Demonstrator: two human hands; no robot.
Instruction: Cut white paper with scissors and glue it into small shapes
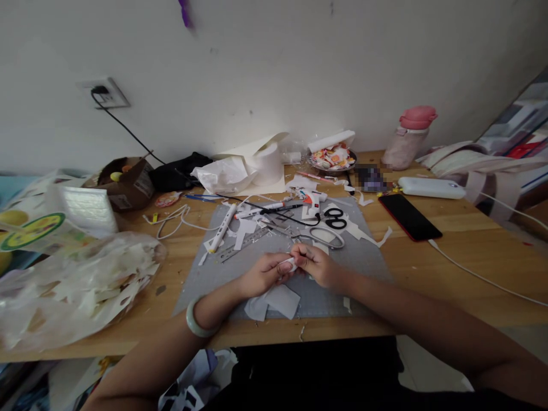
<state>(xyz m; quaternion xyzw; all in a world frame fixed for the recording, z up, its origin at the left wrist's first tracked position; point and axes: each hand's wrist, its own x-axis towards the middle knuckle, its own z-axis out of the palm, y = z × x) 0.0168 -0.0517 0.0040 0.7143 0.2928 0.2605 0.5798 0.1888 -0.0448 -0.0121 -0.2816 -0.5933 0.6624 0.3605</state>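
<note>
Both hands pinched one small white paper piece.
Left hand (pixel 262 274) and right hand (pixel 314 264) gripped the small white paper piece (pixel 290 263); cut grey paper squares (pixel 276 301) lay beneath them, black-handled scissors (pixel 329 224) idle beyond.

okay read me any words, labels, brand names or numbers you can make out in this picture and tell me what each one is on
No text can be read here.
Round green-and-yellow sticker at the left edge: print too blurred.
Brown cardboard box: white label too small.
Small round orange sticker on the wooden desk: too small.
Dish of colourful printed wrappers: print too small.
Small white piece held between left hand and right hand: blank.
</note>
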